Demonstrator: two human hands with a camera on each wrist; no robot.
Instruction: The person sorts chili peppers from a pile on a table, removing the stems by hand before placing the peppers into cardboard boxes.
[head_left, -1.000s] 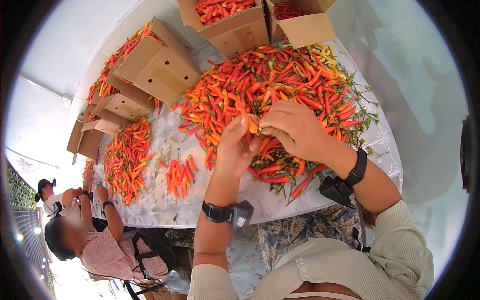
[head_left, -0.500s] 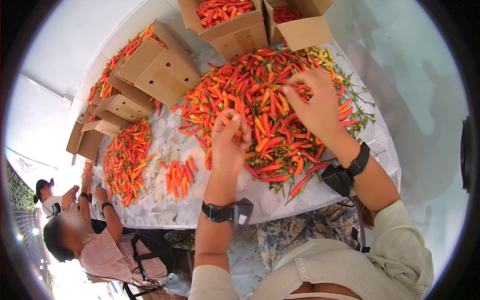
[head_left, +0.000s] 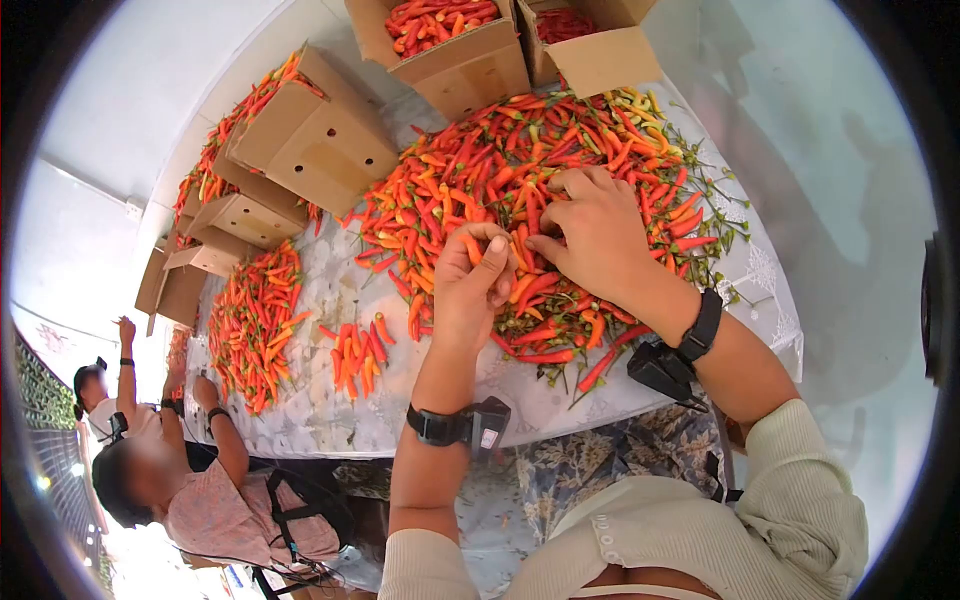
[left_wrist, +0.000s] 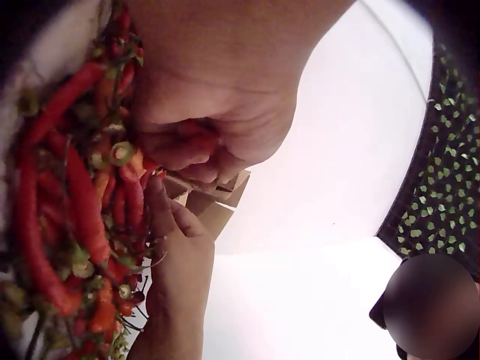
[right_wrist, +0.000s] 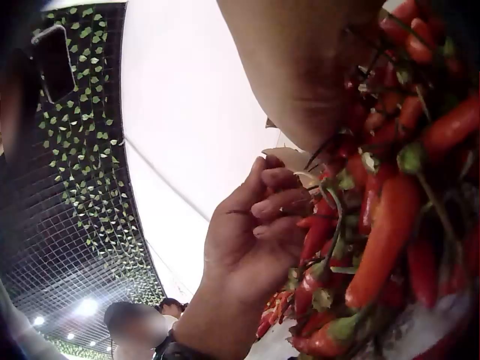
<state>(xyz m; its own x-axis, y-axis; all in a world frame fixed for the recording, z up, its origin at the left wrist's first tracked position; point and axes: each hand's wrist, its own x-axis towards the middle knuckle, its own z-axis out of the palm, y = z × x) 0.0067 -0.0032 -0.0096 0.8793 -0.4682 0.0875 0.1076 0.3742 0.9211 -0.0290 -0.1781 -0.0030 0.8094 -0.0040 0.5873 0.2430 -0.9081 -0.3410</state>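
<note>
A broad heap of red and orange chili peppers (head_left: 455, 190), many with green stems, lies on the table before me. Above its near side my left hand (head_left: 470, 290) curls its fingers round orange-red chili peppers (head_left: 470, 250). In the left wrist view a bit of red (left_wrist: 199, 139) shows inside those bent fingers. To the right, my right hand (head_left: 605, 235) reaches down over the heap, thumb and forefinger apart. Its fingertips are right at the peppers, and the back of the hand hides part of the heap.
Cardboard boxes (head_left: 460, 75) of chili peppers stand along the back and left. A small group of peppers (head_left: 355, 355) and a larger pile (head_left: 255, 325) lie leftward on the patterned tablecloth (head_left: 400, 420). Stems (head_left: 725, 200) are scattered at the right edge. Other people (head_left: 250, 510) sit left.
My right hand left the left hand, went out over the heap, then came back lower and nearer. My left hand has kept hold of its peppers, shifting slightly. A person at far left raised an arm.
</note>
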